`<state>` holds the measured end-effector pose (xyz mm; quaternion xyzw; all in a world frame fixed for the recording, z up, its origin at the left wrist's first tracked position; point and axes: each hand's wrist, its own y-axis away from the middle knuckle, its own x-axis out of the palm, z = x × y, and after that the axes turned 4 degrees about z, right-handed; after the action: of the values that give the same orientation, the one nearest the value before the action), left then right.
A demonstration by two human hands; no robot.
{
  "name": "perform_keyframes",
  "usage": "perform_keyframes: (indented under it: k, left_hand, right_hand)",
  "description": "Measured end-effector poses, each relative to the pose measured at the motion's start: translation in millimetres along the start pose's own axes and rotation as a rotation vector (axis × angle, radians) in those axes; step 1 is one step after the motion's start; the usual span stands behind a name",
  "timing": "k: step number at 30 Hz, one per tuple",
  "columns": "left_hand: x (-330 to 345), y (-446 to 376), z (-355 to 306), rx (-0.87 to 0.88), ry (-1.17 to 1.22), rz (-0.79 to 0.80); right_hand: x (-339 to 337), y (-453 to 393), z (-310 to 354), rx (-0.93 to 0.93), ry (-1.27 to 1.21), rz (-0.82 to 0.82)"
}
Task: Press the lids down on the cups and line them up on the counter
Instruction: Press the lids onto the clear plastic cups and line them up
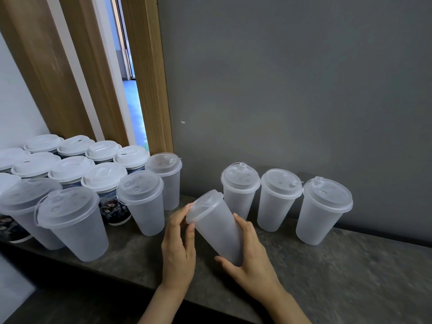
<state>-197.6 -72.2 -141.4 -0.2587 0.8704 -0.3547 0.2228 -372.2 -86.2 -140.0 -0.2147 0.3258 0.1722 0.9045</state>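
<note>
Head view, frosted translucent cup (219, 230) tilted, lid (203, 205) on, both hands holding

We see a frosted translucent cup (218, 226) tilted with its lidded top leaning up and left, held above the counter (339, 272); its lid (204, 205) sits on the rim. Behind it, 3 lidded frosted cups (279, 199) stand upright in a row along the counter's back edge, near one another. To the left, 4 more frosted lidded cups (142, 203) stand upright among white-lidded printed cups (104, 181), all clustered closely.
</note>
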Motion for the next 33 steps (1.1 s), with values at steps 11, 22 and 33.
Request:
perform_keyframes:
  k: [11,22,33]
  left_hand:
    - [1.4,-0.4,1.4,-0.003,0.115,-0.018]
    - [2.8,3.3,3.4,0.099,0.116,-0.013]
    - [-1.0,0.0,-0.7,0.068,0.029,-0.024]
  right_hand:
    - [-4.2,0.3,-5.0,0.121,-0.219,0.098]
    - [-4.5,-1.2,0.1,0.098,-0.225,0.016]
    - [-5.2,-4.0,2.6,0.067,-0.216,0.068]
